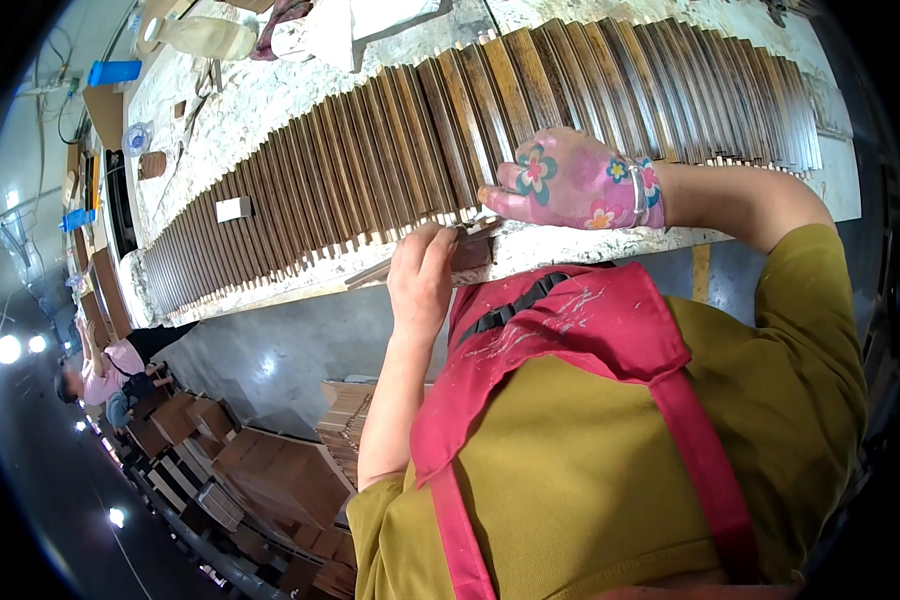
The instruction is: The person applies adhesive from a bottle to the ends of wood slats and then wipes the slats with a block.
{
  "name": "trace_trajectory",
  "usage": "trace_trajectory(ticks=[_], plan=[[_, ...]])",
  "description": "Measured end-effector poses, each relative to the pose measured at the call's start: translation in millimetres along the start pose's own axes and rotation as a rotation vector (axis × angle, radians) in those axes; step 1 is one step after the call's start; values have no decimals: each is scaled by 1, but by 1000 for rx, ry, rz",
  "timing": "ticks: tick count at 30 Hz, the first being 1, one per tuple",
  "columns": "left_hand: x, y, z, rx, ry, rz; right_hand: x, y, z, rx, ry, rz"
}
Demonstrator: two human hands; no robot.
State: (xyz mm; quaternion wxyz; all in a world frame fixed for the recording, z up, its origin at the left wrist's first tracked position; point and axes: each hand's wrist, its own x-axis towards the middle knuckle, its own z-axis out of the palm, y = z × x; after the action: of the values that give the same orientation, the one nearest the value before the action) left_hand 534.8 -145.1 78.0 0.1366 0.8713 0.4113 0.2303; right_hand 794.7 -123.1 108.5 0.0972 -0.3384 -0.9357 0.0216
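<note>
A long row of brown-stained wooden slats (pixel 400 150) with pale ends lies side by side across the table. My bare left hand (pixel 422 275) is at the table's near edge, its fingers bent and closed on a thin brown wooden strip (pixel 370 275) that lies along that edge. To its right, my right hand (pixel 570 185) wears a pink flowered glove with stained fingertips. It rests over the near ends of the slats, fingers curled together and pointing left; what they hold, if anything, is hidden. A flat brown piece (pixel 473 253) sits by my left fingertips.
The paint-smeared white table (pixel 210 130) carries a small white block (pixel 233 208) on the slats and a cloudy plastic bottle (pixel 205 37) at the far left. Cardboard boxes (pixel 280 475) stand on the floor at lower left. Another person (pixel 120 365) is farther off at left.
</note>
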Motion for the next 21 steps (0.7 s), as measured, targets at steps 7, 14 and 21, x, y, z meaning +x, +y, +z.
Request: trace_trajectory(ticks=[7,14,21], plan=[[4,3,0,4,30,39,5,5,21,170,-91,49],[1,4,1,36,7,43,-18,11,15,280,157,150],[2,5,-4,81,-46,73,-40,11,5,1174,399,544]])
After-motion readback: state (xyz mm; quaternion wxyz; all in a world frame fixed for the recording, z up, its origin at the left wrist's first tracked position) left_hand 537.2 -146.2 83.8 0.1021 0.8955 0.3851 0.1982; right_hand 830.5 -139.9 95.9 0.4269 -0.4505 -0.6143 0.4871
